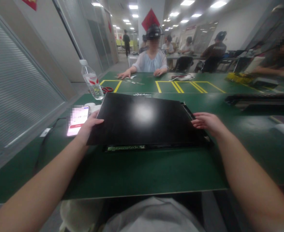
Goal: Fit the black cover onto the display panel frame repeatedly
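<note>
A glossy black screen panel [142, 124] is in front of me, reflecting a bright light. My left hand [90, 124] grips its left edge, thumb on top and the other fingers mostly hidden beneath. That side looks slightly raised. At the right edge, the fingers of my right hand [206, 122] are bent against the panel's side. Under the panel, a dark frame [206, 137] shows at the right, and a strip of green circuit board [126, 148] shows along the front. Most of what lies below the panel is hidden.
To the left are a lit phone [78, 120], a water bottle [91, 80] and red-handled scissors [107, 89]. Another dark panel [262, 102] lies to the right on the green table [142, 174]. A person [152, 59] sits opposite, hands on the table; several others sit behind.
</note>
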Demonstrator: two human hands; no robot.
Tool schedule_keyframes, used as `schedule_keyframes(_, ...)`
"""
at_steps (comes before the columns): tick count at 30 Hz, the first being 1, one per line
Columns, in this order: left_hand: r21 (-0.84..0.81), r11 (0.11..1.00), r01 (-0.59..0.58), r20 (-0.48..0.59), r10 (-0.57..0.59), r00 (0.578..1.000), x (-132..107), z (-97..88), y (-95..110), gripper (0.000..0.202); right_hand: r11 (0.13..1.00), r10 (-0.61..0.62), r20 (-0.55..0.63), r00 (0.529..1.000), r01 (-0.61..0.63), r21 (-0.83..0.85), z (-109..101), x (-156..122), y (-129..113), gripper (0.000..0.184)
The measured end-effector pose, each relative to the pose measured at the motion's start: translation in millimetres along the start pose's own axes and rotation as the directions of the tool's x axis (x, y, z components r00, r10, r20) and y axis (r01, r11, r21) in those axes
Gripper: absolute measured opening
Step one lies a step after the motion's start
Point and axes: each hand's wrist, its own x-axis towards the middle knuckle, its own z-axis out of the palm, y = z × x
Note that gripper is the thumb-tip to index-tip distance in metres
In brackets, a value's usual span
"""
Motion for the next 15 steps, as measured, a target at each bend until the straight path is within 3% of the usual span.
schedule_keyframes(2,-0.013,0.996,0.086,0.025,-0.086,0.996,-7.8,4.9,3.2,0.074,1.0,-0.007,-0.035,0.999,0.006,-0.024,-0.3,2.0,1.2,0.032)
schedule_keyframes(6,-0.034,0.989,0.145,0.075,-0.142,0.987,-22.6,18.1,10.1,0.078,0.997,-0.033,-0.081,0.996,0.028,-0.072,-0.7,4.6,3.8,0.047)
schedule_keyframes(15,-0.035,0.982,0.188,0.141,-0.181,0.973,-28.7,25.5,14.6,0.089,0.987,-0.069,-0.107,0.992,0.052,-0.153,0.2,5.6,6.3,0.047)
